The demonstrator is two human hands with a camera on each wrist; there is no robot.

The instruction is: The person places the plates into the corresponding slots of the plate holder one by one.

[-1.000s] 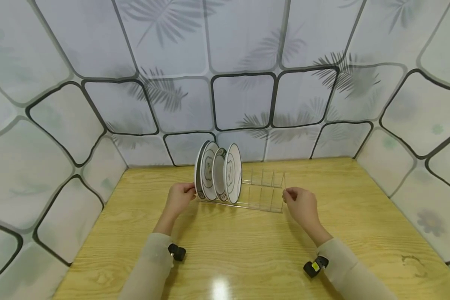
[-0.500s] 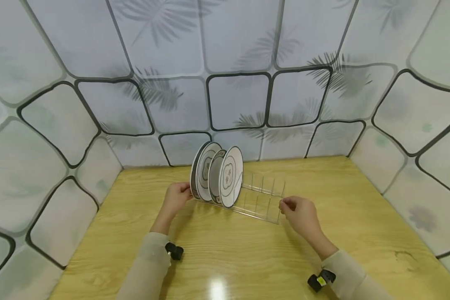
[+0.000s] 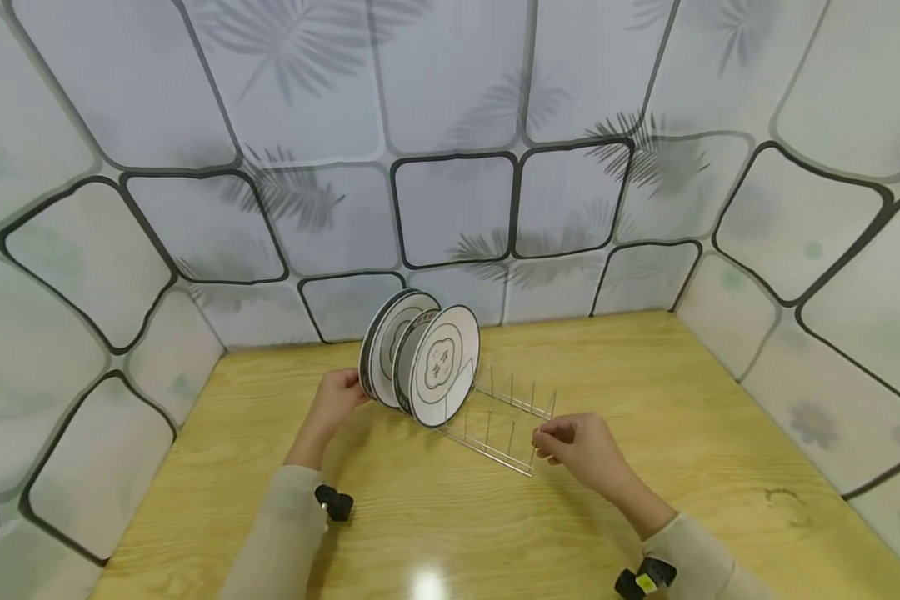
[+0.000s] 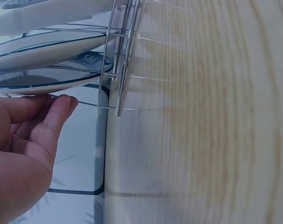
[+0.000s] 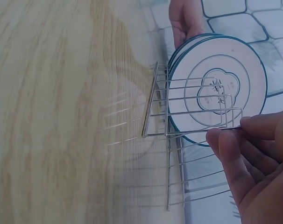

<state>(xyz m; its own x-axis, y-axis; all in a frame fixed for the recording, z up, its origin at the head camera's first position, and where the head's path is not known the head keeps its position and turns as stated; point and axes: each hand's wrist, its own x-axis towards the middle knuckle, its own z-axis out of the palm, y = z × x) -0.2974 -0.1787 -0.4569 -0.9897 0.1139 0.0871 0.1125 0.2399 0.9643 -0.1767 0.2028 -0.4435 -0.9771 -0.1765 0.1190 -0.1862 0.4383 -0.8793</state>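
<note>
A silver wire dish rack (image 3: 487, 454) stands on the table at a slant, its right end nearer to me. Several white plates with dark rims stand on edge in its left part; the foremost plate (image 3: 438, 365) shows a printed centre. My left hand (image 3: 333, 404) pinches the wire at the rack's left end, close beside the outermost plate (image 4: 43, 83). At the opposite end, my right hand (image 3: 581, 450) pinches the end wire between thumb and fingers, clearly seen in the right wrist view. Part of the rack's left side is hidden behind the plates.
The wood-grain table (image 3: 435, 517) runs back to a patterned wall covering (image 3: 450, 208), which also encloses both sides. The plates stand close to the back wall. Dark wrist cameras sit on both sleeves.
The rack has turned, its right end swinging toward me with the right hand. The plates turned along with it, so the foremost one faces me more. Both hands kept their hold.
</note>
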